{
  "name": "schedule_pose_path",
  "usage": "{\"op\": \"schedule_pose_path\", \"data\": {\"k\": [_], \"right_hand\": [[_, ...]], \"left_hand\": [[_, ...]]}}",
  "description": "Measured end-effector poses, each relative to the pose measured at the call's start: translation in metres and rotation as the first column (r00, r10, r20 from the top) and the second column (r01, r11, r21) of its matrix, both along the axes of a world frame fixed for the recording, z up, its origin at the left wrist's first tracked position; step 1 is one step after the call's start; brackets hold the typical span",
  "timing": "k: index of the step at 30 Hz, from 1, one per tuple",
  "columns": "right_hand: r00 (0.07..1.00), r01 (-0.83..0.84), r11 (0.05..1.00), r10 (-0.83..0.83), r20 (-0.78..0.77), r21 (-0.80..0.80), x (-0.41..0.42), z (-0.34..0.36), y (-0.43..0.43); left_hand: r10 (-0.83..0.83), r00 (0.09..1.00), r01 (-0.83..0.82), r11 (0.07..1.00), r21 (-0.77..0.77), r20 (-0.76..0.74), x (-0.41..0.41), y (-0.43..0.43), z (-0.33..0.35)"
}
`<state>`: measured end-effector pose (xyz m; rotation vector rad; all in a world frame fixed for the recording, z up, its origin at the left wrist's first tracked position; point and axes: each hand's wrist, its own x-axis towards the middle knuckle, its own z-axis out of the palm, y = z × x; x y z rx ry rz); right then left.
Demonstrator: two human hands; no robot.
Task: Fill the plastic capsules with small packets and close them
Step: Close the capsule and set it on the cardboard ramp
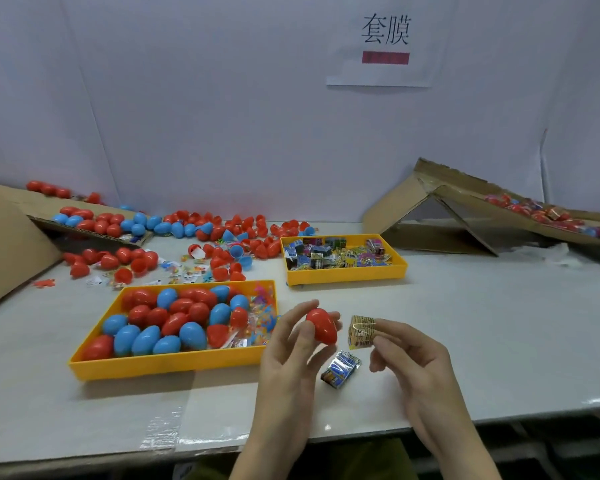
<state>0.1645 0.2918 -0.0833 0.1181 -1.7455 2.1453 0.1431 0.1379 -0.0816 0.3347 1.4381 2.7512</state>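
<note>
Just to the right of the big yellow tray [167, 364] of red and blue capsules, the person's left hand [291, 358] grips a closed-looking red capsule [323, 325] between thumb and fingers, lifted off the surface [482, 341]. Further right of that tray, the right hand [416, 368] pinches a small gold packet [361, 331] at its fingertips, just beside the capsule. A blue-and-silver packet [340, 369] lies on the surface below them. Behind and to the right of the big tray sits a smaller yellow tray [347, 276] full of packets; loose capsules [222, 233] are scattered behind it.
</note>
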Motion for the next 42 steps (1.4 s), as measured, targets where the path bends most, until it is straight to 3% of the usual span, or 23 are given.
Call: {"op": "schedule_pose_path", "data": {"k": [6,13,20,28,42], "right_hand": [[0.999,-0.022,0.999,0.021,-0.026,-0.026,0.002,0.0,0.001],[0.999,-0.008,1.0,0.008,-0.05,-0.01,0.003,-0.003,0.002],[0.995,0.086,0.985,-0.077,-0.065,0.152,0.003,-0.006,0.001],[0.992,0.116,0.981,-0.106,-0.069,0.155,0.003,-0.006,0.0],[0.986,0.147,0.973,-0.13,-0.102,0.18,-0.001,-0.011,0.003]], "left_hand": [[0.035,0.999,-0.035,0.999,0.022,0.005,-0.002,0.002,-0.005],[0.065,0.993,-0.083,0.976,-0.199,-0.095,-0.001,0.004,-0.008],[0.022,0.993,-0.043,0.983,-0.18,-0.115,-0.003,0.001,-0.011],[0.077,0.979,-0.119,0.968,-0.221,-0.19,-0.001,0.005,-0.011],[0.06,0.968,-0.115,0.969,-0.219,-0.242,0.0,0.005,-0.012]]}}
